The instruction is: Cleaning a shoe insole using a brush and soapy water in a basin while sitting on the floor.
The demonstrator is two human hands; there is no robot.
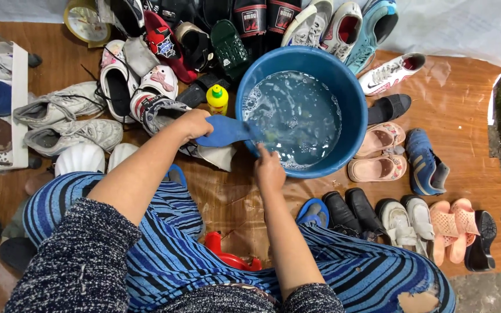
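The right hand (269,169) was closed at the near rim of the blue basin (352,104), its fingers curled round something I could not make out, perhaps a brush, pressed against the toe end of a blue insole (227,131). The left hand (195,123) gripped the insole's heel end, fingers wrapped over it, so the piece lay between the two hands with its far tip just over the rim.

The insole looked thin and wet; with only one end held firmly, it could have slipped from the fingers and dropped into the soapy water (294,116) just beyond the right fingertips. Hard pressure on the rim might have tipped the basin and sent suds over the floor.

Just past the left fingers stood a yellow bottle with a green cap (217,99), close enough to be knocked over by a wide stroke. Beyond both hands lay rows of shoes (331,26), which splashes could have soaked.
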